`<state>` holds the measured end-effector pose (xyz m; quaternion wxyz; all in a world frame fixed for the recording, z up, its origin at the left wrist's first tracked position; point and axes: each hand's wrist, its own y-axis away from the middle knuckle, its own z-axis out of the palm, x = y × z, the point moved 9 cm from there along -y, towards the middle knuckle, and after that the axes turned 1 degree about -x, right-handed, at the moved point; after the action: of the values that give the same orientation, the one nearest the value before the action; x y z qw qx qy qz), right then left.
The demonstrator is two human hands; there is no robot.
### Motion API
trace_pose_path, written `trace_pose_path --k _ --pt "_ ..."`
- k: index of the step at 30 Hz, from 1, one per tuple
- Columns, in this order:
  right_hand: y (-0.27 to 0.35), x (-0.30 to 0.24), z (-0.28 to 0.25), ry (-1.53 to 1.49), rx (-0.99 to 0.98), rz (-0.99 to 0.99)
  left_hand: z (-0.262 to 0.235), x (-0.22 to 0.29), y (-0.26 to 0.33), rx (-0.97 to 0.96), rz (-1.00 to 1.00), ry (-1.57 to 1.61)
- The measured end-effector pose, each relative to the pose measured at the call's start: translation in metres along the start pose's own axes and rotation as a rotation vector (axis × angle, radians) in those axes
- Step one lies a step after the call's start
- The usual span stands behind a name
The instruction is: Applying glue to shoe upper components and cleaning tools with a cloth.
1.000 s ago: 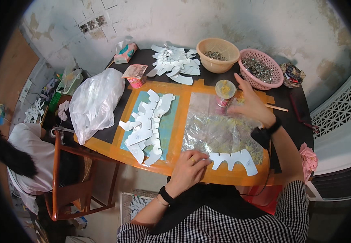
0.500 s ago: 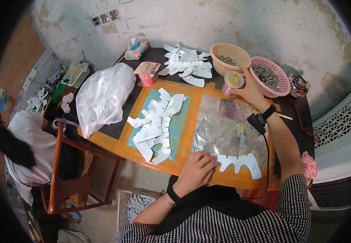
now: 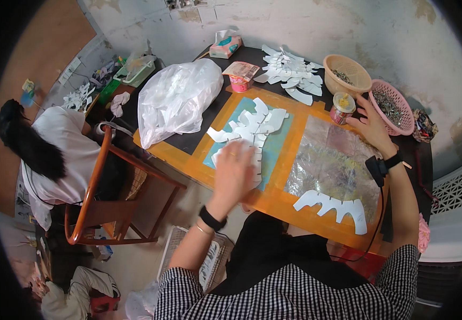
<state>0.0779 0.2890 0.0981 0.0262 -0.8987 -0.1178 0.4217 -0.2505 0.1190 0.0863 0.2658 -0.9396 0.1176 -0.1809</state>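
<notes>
My left hand (image 3: 235, 173), smeared by motion, is over a heap of white notched cut-outs (image 3: 257, 125) on a teal sheet (image 3: 275, 154); its fingertips are too blurred to read. My right hand (image 3: 372, 128) has its fingers apart beside a small jar (image 3: 342, 111) with yellow matter on its top, and a narrow gap shows between them. A single white scalloped cut-out (image 3: 329, 205) lies on the clear plastic film (image 3: 321, 154) near the front edge of the table, with neither hand on it.
Farther back are a beige bowl (image 3: 348, 66) and pink basket (image 3: 393, 120), both holding small metal pieces, more white cut-outs (image 3: 292, 72), a pink tub (image 3: 240, 82) and a tissue pack (image 3: 225, 47). A white plastic bag (image 3: 177, 101) fills the left. Another person (image 3: 66, 154) sits in a wooden chair (image 3: 95, 213).
My left hand has left the single scalloped cut-out and moved leftward onto the heap. My right fingers have come off the jar. The view has swung left.
</notes>
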Motion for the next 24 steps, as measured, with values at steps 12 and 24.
trace_pose_path --k 12,24 --pt "0.028 -0.05 0.012 0.141 0.194 -0.186 0.007 -0.046 -0.006 -0.195 -0.117 -0.044" --pt "0.009 -0.005 0.016 0.051 0.13 -0.123 -0.014 -0.06 -0.023 -0.117 -0.378 0.408"
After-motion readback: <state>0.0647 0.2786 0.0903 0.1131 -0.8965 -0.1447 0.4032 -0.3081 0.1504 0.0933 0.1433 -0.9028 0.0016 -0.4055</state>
